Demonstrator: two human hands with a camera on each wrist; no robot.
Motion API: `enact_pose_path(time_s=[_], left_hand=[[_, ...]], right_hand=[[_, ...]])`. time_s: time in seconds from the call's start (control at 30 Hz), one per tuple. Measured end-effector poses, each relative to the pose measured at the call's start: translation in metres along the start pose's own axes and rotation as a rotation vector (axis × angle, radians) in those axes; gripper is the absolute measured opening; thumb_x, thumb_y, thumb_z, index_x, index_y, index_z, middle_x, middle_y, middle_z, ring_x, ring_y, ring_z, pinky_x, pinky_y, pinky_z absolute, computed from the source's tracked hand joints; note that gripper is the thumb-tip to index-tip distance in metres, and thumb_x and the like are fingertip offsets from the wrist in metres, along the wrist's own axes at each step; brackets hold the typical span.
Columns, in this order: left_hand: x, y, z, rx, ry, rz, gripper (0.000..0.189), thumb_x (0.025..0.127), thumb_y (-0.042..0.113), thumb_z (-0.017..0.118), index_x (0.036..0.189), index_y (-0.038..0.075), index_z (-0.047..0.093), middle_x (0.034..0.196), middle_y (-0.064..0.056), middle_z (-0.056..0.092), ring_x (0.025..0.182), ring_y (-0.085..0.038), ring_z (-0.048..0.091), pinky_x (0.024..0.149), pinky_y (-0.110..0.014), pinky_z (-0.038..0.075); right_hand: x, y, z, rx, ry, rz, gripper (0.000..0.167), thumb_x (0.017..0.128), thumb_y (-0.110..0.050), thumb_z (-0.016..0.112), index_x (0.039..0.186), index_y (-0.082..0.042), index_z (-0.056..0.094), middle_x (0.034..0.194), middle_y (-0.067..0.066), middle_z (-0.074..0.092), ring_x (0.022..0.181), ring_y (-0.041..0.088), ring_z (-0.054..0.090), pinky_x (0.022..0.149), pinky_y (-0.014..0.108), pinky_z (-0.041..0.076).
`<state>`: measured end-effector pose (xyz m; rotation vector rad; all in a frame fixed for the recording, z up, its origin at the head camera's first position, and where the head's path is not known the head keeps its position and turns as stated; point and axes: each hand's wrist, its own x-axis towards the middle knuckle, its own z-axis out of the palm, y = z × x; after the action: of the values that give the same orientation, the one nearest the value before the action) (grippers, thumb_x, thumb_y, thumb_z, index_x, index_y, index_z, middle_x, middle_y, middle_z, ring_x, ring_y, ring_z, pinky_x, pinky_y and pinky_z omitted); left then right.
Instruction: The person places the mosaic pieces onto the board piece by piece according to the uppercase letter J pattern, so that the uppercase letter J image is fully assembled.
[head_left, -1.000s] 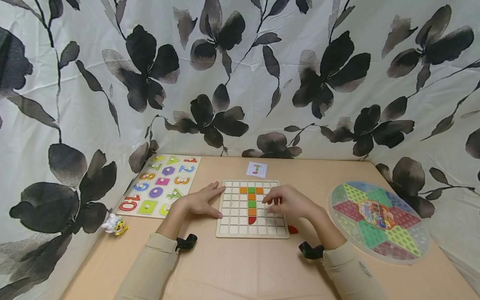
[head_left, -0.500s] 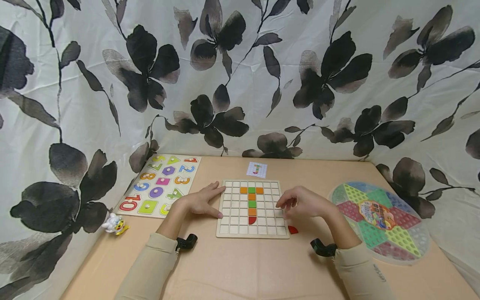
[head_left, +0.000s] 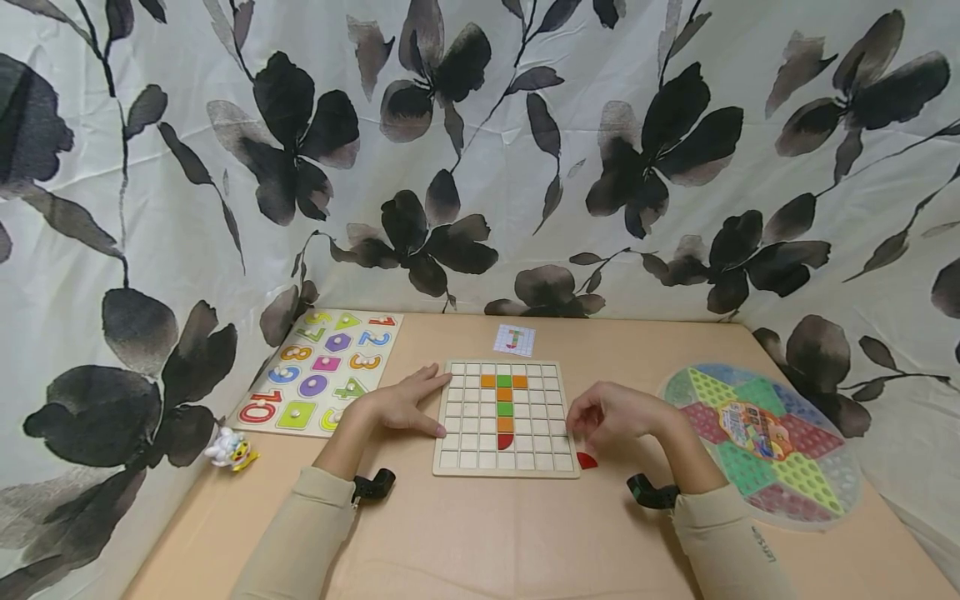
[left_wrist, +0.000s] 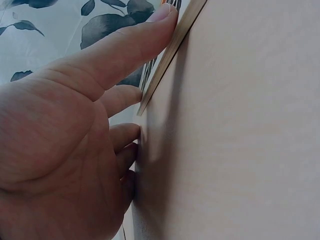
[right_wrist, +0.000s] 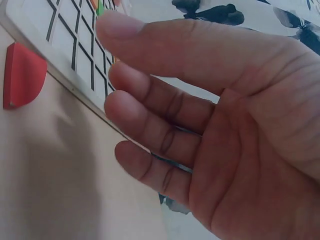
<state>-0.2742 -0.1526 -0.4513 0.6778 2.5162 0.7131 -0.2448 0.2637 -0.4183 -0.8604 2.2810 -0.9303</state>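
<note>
A white grid board (head_left: 457, 460) with a pale wooden edge lies on the table. Orange and green square tiles form a T shape on it, ending in a red quarter-round tile (head_left: 505, 441). Spread at the board's left side, my left hand (head_left: 397, 405) has its thumb and fingertips right at the edge, as the left wrist view also shows. My right hand (head_left: 618, 417) hovers by the right edge, its fingers loosely bent. The right wrist view shows nothing between thumb and fingers. Just below that hand, a loose red quarter-round piece (right_wrist: 25, 75) lies beside the board.
Behind the board is a small pattern card (head_left: 514, 339). A number-and-shape puzzle board (head_left: 255, 425) lies at the left, with a small toy figure (head_left: 230, 450) in front. A round star-patterned game board (head_left: 757, 446) occupies the right. Floral cloth (head_left: 525, 150) hangs behind.
My right hand has moved right and slightly toward me, from over the grid board to beside its right edge. My left hand and the tiles stay in place.
</note>
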Motion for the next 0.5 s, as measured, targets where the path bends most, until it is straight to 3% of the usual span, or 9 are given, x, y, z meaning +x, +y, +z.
enact_pose_path(time_s=[0.27,0.5], left_hand=[[-0.0001,0.0003,0.0003,-0.003,0.001,-0.002,0.108,0.082,0.052,0.085,0.167,0.02,0.027,0.176,-0.016,0.005,0.163,-0.037,0.0,0.131,-0.059,0.008],[0.0,0.0,0.0008,-0.008,0.002,-0.006,0.107,0.081,0.051,0.085,0.167,0.02,0.027,0.176,-0.016,0.005,0.163,-0.036,0.0,0.131,-0.059,0.008]], right_hand=[[0.0002,0.0076,0.0038,0.083,-0.071,0.075,0.022,0.078,0.001,0.087,0.097,0.0,0.076,0.086,0.017,0.071,0.075,0.018,0.058,0.066,0.024,0.052],[0.0028,0.0098,0.0081,0.063,-0.08,0.095,0.018,0.078,0.001,0.086,0.092,0.0,0.076,0.077,0.003,0.065,0.072,0.015,0.056,0.064,0.023,0.049]])
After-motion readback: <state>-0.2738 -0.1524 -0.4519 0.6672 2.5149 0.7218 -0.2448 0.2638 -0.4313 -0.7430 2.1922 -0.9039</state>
